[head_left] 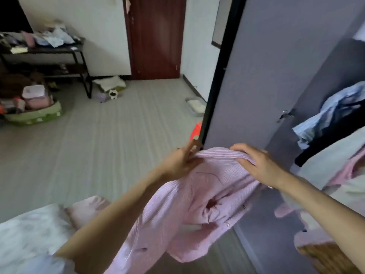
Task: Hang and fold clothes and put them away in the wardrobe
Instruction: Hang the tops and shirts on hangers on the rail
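Pink striped shirt (199, 196) is held up between both hands, so it can hang straight. Its top edge is pinched by the left hand (178, 163) and gripped by the right hand (256, 165), just before the wardrobe door (266, 86).

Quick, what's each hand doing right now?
Left hand: pinching the top edge of the pink striped shirt.
Right hand: fingers curled over the shirt's top edge, gripping it.
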Tool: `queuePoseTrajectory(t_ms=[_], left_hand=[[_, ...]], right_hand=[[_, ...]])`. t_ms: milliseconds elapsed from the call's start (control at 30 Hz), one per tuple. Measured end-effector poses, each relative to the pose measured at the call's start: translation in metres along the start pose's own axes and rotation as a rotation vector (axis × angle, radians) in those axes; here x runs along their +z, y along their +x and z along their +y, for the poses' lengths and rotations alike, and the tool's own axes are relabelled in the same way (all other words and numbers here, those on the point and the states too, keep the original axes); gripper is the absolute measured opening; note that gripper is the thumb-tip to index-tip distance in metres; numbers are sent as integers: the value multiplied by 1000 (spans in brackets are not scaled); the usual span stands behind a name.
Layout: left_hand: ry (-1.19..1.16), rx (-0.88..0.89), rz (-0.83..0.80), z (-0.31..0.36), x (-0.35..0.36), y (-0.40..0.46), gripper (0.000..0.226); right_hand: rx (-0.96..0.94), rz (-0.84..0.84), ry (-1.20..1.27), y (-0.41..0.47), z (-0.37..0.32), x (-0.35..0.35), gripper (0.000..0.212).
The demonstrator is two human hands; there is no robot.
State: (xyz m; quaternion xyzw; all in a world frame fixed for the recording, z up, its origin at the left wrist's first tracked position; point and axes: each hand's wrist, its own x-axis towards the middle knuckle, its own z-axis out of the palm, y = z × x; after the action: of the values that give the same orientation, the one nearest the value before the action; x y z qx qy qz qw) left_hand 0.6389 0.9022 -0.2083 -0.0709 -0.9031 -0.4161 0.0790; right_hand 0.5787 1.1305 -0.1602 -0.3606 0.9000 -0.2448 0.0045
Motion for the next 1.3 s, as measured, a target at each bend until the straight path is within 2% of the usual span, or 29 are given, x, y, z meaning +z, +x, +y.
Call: queuePoseTrajectory(t_ms=[133,267,367,533,667,767,900,1100,1167,1300], left_hand=[[36,142,-76,81,34,42,50],[317,279,-250,136,76,73,67],[468,369,-326,165,112,95,53],[563,314,-295,186,151,135,3],[545,269,-223,211,182,165,28],[453,364,-208,238,210,188,44],[420,498,-182,276,244,219,54],[-57,676,-611,318,295,248,34],[-191,716,-666,335,307,250,27],[-367,670,-662,375,332,248,18]], right_hand=[[-16,195,-158,-54,52,-56,25],[99,248,-203,-105,100,-107,17],[200,342,-277,-139,122,-139,16],[387,527,-370,-183,142,-177,30],[524,633,-237,-215,160,-192,31],[586,767,-196,-233,171,-204,34],[685,850,-188,-253,179,-225,22],[965,1046,-240,-299,201,-232,23],[1082,1020,-231,-316,215,-227,22],[1247,1060,-191,-346,231,-218,45]])
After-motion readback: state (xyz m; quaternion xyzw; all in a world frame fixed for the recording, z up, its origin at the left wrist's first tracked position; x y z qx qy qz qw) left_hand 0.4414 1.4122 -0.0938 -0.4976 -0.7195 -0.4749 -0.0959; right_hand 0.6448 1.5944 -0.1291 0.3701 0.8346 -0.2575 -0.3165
